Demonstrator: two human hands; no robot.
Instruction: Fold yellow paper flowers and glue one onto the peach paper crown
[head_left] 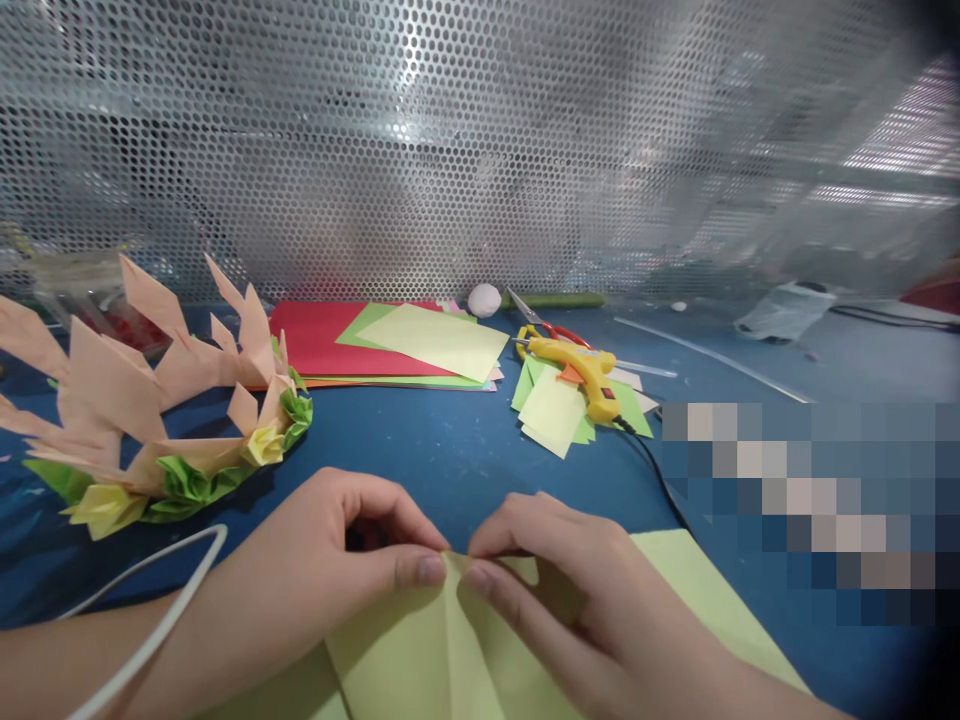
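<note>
A pale yellow-green sheet of paper (427, 655) with a crease down its middle is held at its top edge by both hands. My left hand (352, 550) pinches that edge between thumb and forefinger, left of the crease. Just right of it, my right hand (562, 590) pinches the same edge, and the fingertips nearly meet. More pale paper (720, 590) lies under and beside my right hand. To the left stands a ring-shaped folded-paper piece (116, 390), with peach points, green leaves and yellow flowers.
Behind my hands lie stacked coloured sheets (315, 340), a white ball (484, 300), scissors (551, 328) and a yellow glue gun (581, 370) on green paper pieces. Its black cord (660, 480) runs toward my right hand. A perforated metal screen (450, 150) closes off the back. A blurred patch covers the right side.
</note>
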